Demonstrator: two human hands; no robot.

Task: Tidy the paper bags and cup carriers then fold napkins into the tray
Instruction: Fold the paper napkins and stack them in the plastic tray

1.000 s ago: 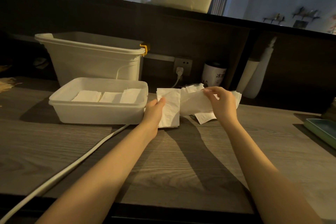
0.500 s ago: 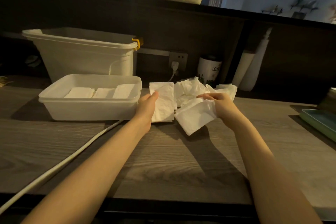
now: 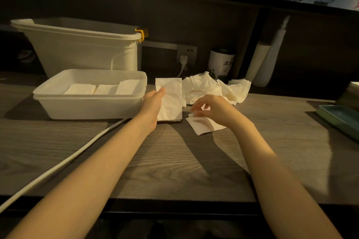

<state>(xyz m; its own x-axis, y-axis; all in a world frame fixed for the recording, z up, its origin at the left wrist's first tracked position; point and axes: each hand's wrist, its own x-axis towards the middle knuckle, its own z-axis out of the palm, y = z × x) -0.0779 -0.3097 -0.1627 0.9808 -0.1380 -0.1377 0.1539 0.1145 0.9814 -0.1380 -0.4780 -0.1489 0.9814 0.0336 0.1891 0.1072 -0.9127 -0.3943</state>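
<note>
My left hand (image 3: 153, 103) holds a folded white napkin (image 3: 172, 101) upright by its left edge, just right of the white plastic tray (image 3: 85, 106). Three folded napkins (image 3: 103, 89) lie side by side inside the tray. My right hand (image 3: 211, 107) hovers with curled fingers over a second napkin (image 3: 206, 125) lying flat on the wooden counter, its fingertips at the napkin's far edge. A loose pile of unfolded napkins (image 3: 211, 88) sits behind both hands.
A large white bin (image 3: 81, 48) with a yellow clip stands behind the tray. A white cable (image 3: 58, 165) runs across the counter from a wall socket (image 3: 186, 54). A canister (image 3: 220, 63) and white bottles (image 3: 270, 56) stand at the back; a green tray (image 3: 338, 117) lies at right.
My right hand has brought a napkin down from the pile and laid it flat on the counter. My left hand still holds its folded napkin in about the same place.
</note>
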